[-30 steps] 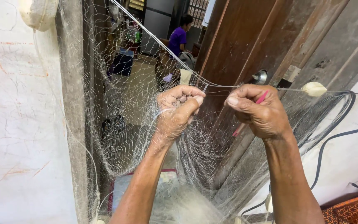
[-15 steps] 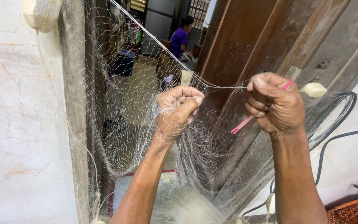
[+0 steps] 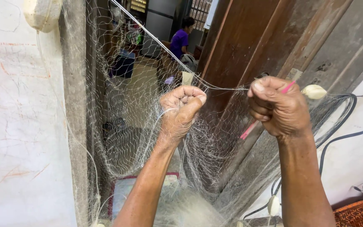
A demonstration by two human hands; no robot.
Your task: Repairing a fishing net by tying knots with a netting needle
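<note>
A fine pale fishing net (image 3: 122,126) hangs across a doorway, strung on a cord that runs from the upper left down to my hands. My left hand (image 3: 181,111) is a fist gathering a bunch of the mesh just under the cord. My right hand (image 3: 280,107) is closed on a thin pink netting needle (image 3: 248,129) and pinches the cord, which is pulled tight between both hands. A small whitish oval float (image 3: 314,91) sits on the line just right of my right hand. More net is heaped below (image 3: 190,208).
A white scratched wall (image 3: 17,138) and grey door frame (image 3: 74,105) stand on the left, a brown wooden door (image 3: 248,38) behind my hands. Black cables (image 3: 341,134) loop down the right wall. A person in a purple top (image 3: 180,40) sits far inside. An orange patterned mat (image 3: 358,212) lies lower right.
My right hand has drawn rightward and slightly up with the pink needle, pulling the cord tighter. My left fist has stayed on the bunched mesh.
</note>
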